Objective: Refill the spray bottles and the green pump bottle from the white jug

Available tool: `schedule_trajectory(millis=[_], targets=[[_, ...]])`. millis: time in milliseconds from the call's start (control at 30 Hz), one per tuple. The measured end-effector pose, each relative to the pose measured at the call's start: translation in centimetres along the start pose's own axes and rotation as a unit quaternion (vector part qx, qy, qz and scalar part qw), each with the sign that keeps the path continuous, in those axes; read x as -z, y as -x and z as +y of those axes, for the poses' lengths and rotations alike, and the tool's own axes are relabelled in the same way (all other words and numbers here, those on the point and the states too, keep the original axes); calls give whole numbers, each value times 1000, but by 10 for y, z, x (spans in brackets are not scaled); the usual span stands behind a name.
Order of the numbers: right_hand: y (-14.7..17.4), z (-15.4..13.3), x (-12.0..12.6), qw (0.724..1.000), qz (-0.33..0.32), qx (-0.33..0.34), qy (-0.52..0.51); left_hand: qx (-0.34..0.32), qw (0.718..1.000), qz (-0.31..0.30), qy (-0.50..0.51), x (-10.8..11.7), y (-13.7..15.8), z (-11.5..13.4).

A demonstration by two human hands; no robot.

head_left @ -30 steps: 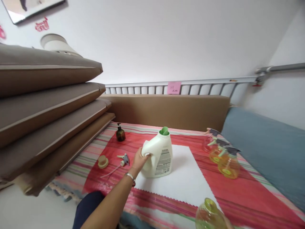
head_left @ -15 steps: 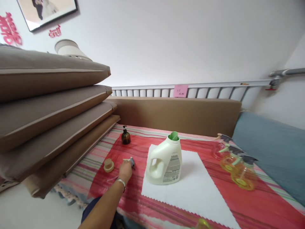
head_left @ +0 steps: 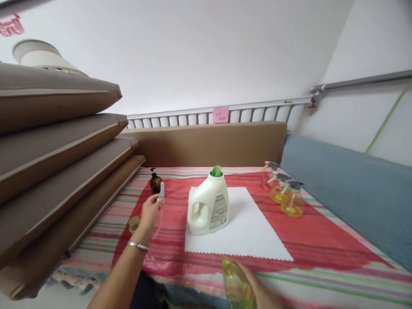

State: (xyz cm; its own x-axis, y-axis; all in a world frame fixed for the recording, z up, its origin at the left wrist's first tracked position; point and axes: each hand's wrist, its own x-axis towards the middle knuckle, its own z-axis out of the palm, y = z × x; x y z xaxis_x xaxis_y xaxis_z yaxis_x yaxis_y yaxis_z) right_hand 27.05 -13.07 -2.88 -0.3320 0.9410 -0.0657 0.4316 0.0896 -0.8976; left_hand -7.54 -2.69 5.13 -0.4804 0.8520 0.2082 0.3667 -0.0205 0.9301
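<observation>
My left hand (head_left: 150, 212) is closed on a grey spray trigger head (head_left: 162, 191), raised above the red cloth. A thin clear dip tube (head_left: 161, 219) hangs down from it. At the bottom edge of the view, my right hand (head_left: 255, 285) is wrapped round a see-through yellow bottle (head_left: 236, 285), partly cut off and tilted. A white detergent jug (head_left: 207, 210) with green in its mouth stands on a white sheet (head_left: 251, 234) between my hands. Beside my left wrist lies a beige round cap (head_left: 134, 223), partly hidden by my arm. Behind the spray head stands a dark pump bottle (head_left: 156, 183).
Spray bottles stand at the right: a pink one (head_left: 267, 180), an amber one (head_left: 278, 194) and a yellow one (head_left: 293, 204). A stack of brown cushions (head_left: 64, 133) rises on the left. A brown padded board (head_left: 206, 146) and blue padding (head_left: 347, 180) border the surface.
My left hand has lifted the spray head off the cloth, its tube now hanging. My right hand has come into view with the yellow bottle. The whole view has turned right.
</observation>
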Motion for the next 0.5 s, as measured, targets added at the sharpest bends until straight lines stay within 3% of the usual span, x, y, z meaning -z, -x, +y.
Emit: schedule_trajectory(millis=[133, 200, 267, 500], targets=[[-7, -14, -18, 1000, 2, 1, 30, -39, 983, -17, 178, 8, 32, 67], [-8, -19, -24, 1000, 0, 4, 26, -13, 915, -47, 400, 7, 55, 96], [-7, -21, -25, 1000, -9, 21, 18, 16, 872, -58, 486, 2, 76, 116], [-1, -30, -21, 998, 4, 62, 17, 43, 842, -63, 534, -23, 102, 132]])
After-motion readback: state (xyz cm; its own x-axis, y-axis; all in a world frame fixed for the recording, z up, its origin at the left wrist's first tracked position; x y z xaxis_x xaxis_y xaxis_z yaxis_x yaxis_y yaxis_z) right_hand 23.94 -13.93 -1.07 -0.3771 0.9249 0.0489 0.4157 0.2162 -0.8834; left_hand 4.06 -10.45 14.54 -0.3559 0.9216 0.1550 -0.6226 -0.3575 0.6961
